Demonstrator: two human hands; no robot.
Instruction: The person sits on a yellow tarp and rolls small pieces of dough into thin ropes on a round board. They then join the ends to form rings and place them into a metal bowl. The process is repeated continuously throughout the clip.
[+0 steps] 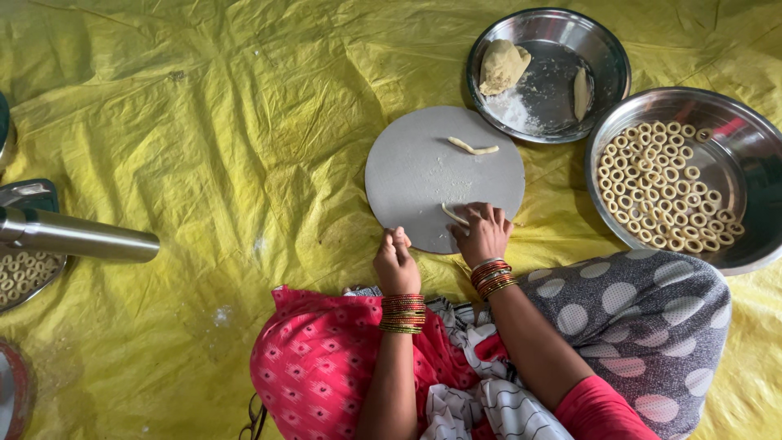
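Note:
A round grey board lies on the yellow sheet in front of my knees. My right hand presses flat on a thin strip of dough at the board's near edge. Closed, my left hand rests at the board's near rim, and whether anything is in it is hidden. A second small dough strip lies at the board's far side. Red and gold bangles are on both wrists.
A steel bowl at the back right holds a dough lump, flour and a dough piece. A larger steel bowl on the right holds several dough rings. At the left are a steel handle and a plate of rings.

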